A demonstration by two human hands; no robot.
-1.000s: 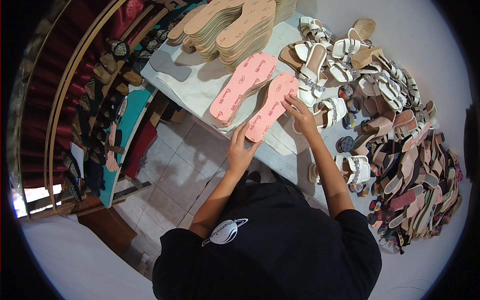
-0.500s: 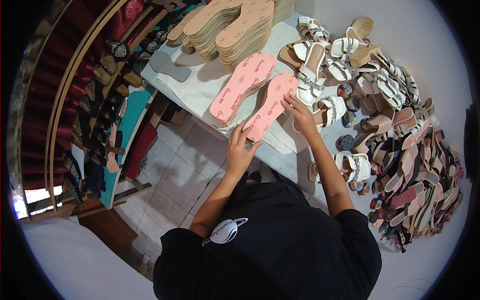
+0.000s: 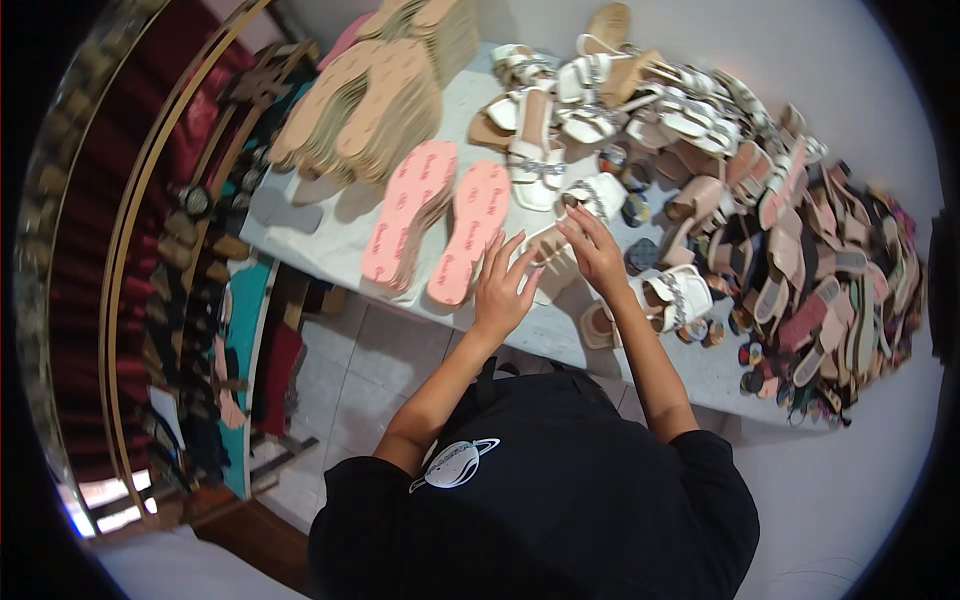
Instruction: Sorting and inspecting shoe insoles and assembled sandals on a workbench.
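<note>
Two pink printed insole stacks lie side by side near the table's front edge: a left stack (image 3: pixel 405 220) and a right insole stack (image 3: pixel 470 235). My left hand (image 3: pixel 503 292) is just right of the right stack, fingers spread, with nothing in it. My right hand (image 3: pixel 597 255) is further right, its fingers stretched out beside a white strappy sandal (image 3: pixel 604 192). Whether its fingertips touch that sandal I cannot tell. Between and behind my hands, another sandal's tan footbed (image 3: pixel 548 245) is partly hidden.
Tall stacks of tan insoles (image 3: pixel 385 105) stand at the back left, near grey sole-shaped pieces (image 3: pixel 285 210). White sandals (image 3: pixel 540 150) are grouped at the back, and a big heap of mixed shoes (image 3: pixel 820 260) fills the right side. Shelves of shoes (image 3: pixel 185 240) stand at the left.
Both hands have come off the right pink insole stack and moved rightward. My right hand is now by the white sandal. The view has shifted too.
</note>
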